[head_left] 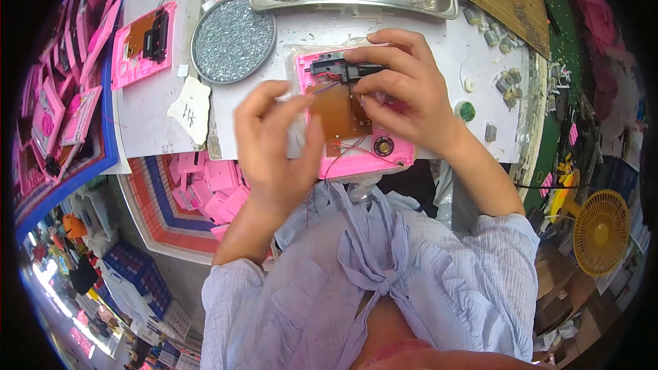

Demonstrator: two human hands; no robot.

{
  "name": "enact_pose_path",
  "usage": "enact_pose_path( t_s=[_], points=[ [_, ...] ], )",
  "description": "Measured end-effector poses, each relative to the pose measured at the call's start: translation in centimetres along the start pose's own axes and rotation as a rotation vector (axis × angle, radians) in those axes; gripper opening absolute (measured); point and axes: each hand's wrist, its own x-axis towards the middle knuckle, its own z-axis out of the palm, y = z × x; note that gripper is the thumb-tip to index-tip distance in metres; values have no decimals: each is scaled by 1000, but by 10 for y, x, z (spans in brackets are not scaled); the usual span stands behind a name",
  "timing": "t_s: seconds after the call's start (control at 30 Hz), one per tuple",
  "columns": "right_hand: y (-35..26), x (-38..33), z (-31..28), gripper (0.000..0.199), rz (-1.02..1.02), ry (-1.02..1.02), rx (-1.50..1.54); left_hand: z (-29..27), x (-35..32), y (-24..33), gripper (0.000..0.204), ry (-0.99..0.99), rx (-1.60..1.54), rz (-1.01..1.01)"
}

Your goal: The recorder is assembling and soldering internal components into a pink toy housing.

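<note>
A pink plastic panel (356,163) lies on the table in front of me. It carries a brown circuit board (332,118), a small round speaker (383,145) and thin wires. Across its far end is a black plastic module (334,67). My right hand (411,89) is closed over the right part of this module, with fingers and thumb bent around it; the fingertips are partly hidden. To the left, my left hand (274,144) hovers at the board's edge, somewhat blurred, thumb and fingers apart, and I see nothing held in it.
A round tray (272,55) of small metal screws stands left of the panel, beyond it a steel tray (445,5) with small parts. Another pink panel (118,72) lies farther left. Pink housings (205,188) fill a bin below. At right are small metal parts (508,85) and a yellow fan (601,233).
</note>
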Motion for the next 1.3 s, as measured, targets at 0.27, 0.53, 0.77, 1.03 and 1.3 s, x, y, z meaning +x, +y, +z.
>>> enact_pose_path(
  t_s=[0.27,0.53,0.77,1.03,1.3],
  points=[
    [0,-21,-21,17,274,129,214,39,33,6,14,-556,-659,-551],
    [-15,-42,-30,21,277,168,-78,43,33,11,7,-451,-648,-583],
    [11,-198,-224,24,893,1254,253,42,33,11,8,-312,-313,-46],
    [57,-223,-315,22,785,1455,-15,66,34,10,15,-252,-92,169],
    [-35,-269,-255,28,624,1309,435,66,31,5,12,-302,-47,104]
  ],
)
